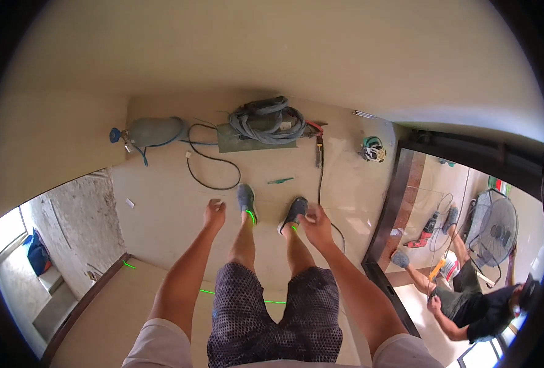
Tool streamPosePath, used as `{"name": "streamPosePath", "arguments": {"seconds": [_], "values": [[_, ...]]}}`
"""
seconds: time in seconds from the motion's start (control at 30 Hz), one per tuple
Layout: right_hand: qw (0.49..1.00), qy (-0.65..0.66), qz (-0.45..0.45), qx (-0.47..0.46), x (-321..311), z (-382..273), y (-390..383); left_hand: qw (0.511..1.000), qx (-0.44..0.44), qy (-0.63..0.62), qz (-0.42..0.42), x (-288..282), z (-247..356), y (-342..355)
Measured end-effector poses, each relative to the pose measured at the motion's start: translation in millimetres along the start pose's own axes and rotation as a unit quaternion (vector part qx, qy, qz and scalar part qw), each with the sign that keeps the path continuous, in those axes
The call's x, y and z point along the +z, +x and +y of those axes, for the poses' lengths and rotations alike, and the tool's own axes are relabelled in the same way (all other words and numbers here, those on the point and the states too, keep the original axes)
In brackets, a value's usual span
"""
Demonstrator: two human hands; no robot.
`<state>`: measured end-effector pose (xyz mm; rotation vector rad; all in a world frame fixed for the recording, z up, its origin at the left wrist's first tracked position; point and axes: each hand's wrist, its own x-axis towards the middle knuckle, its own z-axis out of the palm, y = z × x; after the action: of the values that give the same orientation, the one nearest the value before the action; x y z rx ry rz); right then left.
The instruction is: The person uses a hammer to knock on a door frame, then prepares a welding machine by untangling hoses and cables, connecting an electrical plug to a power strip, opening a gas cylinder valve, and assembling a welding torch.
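Tiled floor [161, 202] below; left hand [214, 214] loosely curled, right hand [316, 226] half-closed (contents, if any, unclear).

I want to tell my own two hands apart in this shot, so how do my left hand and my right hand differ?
The left hand is loosely closed with nothing visible in it, while the right hand seems to pinch a small pale object, too small to identify. The left hand hangs beside the left grey shoe, apart from it; the right hand overlaps the right grey shoe in view. Both are bare and reach down over the beige tiled floor.

Bare floor [161, 202] between hands and coiled hose [266, 119]
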<state>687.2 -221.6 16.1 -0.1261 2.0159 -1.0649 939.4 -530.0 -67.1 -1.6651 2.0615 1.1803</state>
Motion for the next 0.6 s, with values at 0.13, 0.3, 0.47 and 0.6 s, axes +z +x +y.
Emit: {"name": "streamPosePath", "arguments": {"seconds": [0.13,0.3,0.47,0.6], "values": [[0.953,-0.231,-0.028,-0.196,50,-79,115,0.92,-0.186,-0.334,-0.09,78,75,110],[0.808,-0.489,-0.033,-0.328,123,-129,302,0.684,-0.255,-0.668,-0.146,129,131,244],[0.718,-0.648,-0.179,-0.182,156,-132,400,0.579,-0.18,-0.774,-0.183,135,187,264],[0.747,-0.611,-0.212,-0.153,163,-148,412,0.62,-0.251,-0.729,-0.145,123,173,284]]}}
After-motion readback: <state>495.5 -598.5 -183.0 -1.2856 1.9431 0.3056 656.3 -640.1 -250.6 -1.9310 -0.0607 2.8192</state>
